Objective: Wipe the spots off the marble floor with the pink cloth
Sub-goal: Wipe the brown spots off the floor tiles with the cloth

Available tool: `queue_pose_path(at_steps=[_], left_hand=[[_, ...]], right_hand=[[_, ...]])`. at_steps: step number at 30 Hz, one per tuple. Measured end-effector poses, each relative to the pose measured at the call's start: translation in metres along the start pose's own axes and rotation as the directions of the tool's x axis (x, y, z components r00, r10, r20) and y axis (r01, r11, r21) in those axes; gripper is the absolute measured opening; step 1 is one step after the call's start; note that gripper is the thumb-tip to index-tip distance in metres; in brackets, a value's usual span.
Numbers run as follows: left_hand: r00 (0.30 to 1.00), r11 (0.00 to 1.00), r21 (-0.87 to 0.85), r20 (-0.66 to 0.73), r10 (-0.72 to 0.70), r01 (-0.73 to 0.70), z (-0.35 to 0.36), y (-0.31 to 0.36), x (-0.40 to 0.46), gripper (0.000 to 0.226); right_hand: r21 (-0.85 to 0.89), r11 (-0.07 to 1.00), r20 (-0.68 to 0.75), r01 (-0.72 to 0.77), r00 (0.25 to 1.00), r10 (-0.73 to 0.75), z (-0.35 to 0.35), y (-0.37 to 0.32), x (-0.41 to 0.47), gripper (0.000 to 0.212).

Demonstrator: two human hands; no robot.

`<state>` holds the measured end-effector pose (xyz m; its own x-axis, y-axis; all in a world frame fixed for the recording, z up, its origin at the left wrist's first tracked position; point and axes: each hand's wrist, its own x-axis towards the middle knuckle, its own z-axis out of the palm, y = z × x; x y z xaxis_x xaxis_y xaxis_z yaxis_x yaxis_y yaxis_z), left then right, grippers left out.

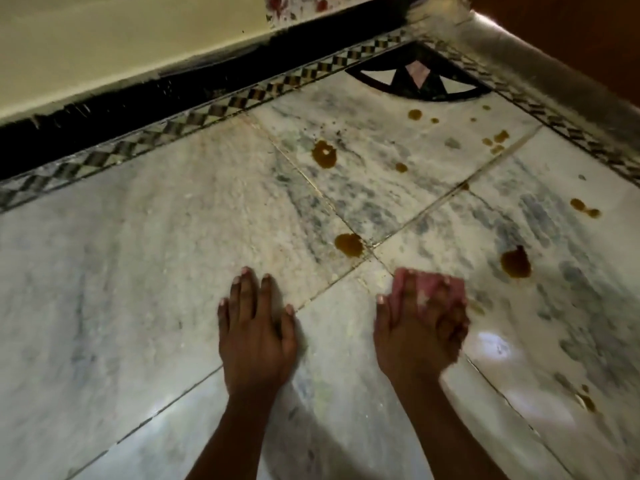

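The left hand (256, 327) lies flat and empty on the marble floor (138, 271), fingers spread. The right hand (419, 327) presses the pink cloth (429, 289) to the floor, fingers curled over it. Brown spots (349, 244) lie just beyond both hands, others farther toward the patterned border (207, 112).

The left hand (256, 327) is lying flat on the marble floor (138, 271), and the right hand (420, 327) is lying to its right, pressing on the cloth (433, 289). 1 spot (349, 244) is sitting ahead between the 2 hands, another (516, 262) just right of the cloth. A patterned border (207, 112) is running behind, perhaps along a wall (104, 46).
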<state>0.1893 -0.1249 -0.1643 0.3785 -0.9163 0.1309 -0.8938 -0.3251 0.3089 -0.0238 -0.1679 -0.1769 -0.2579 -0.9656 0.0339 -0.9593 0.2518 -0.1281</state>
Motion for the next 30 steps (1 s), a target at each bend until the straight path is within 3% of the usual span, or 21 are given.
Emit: queue_pose_path(at_steps=[4,7,12,15,18,21,23,25,27,30], left_hand=[[1.000,1.000,0.013,0.015,0.013,-0.013,0.000,-0.002,0.001,0.068],[1.000,1.000,0.010,0.020,-0.004,0.004,-0.005,0.001,0.002,0.068],[0.999,1.000,0.004,0.040,-0.016,0.016,-0.005,0.001,0.004,0.067],[0.999,1.000,0.011,0.035,-0.016,0.016,-0.002,0.000,0.002,0.068],[0.999,1.000,0.019,0.044,-0.020,0.019,-0.004,0.001,0.002,0.068],[0.999,0.999,0.021,0.039,-0.030,0.029,-0.009,0.003,0.003,0.068],[0.998,1.000,0.023,0.056,-0.017,0.016,-0.012,0.004,0.003,0.069],[0.997,0.999,0.026,0.074,-0.028,0.026,-0.012,0.004,0.005,0.069],[0.994,0.999,0.030,0.104,-0.026,0.023,-0.015,0.005,0.004,0.069],[0.992,0.998,0.010,0.111,-0.057,0.056,-0.016,0.007,0.007,0.068]], right_hand=[[0.024,0.964,0.073,0.264,0.961,-0.266,0.000,-0.040,0.012,0.068],[0.032,0.913,0.080,0.407,0.910,-0.408,-0.016,-0.012,-0.018,0.067],[-0.001,0.998,0.135,0.071,0.988,-0.070,-0.012,-0.005,0.029,0.072],[0.076,0.997,0.194,0.002,0.981,-0.017,-0.001,-0.061,0.081,0.071],[0.070,0.964,0.182,0.255,0.947,-0.263,0.006,-0.097,0.089,0.070],[0.069,0.822,0.212,0.566,0.797,-0.566,-0.008,-0.070,0.060,0.068],[0.069,0.780,0.254,0.622,0.745,-0.617,-0.017,-0.033,0.058,0.066],[0.025,0.845,0.286,0.534,0.806,-0.518,-0.018,-0.013,0.075,0.066],[0.019,0.952,0.272,0.304,0.915,-0.298,-0.016,-0.021,0.094,0.069],[0.072,0.985,0.285,0.154,0.944,-0.169,-0.014,-0.076,0.126,0.070]])
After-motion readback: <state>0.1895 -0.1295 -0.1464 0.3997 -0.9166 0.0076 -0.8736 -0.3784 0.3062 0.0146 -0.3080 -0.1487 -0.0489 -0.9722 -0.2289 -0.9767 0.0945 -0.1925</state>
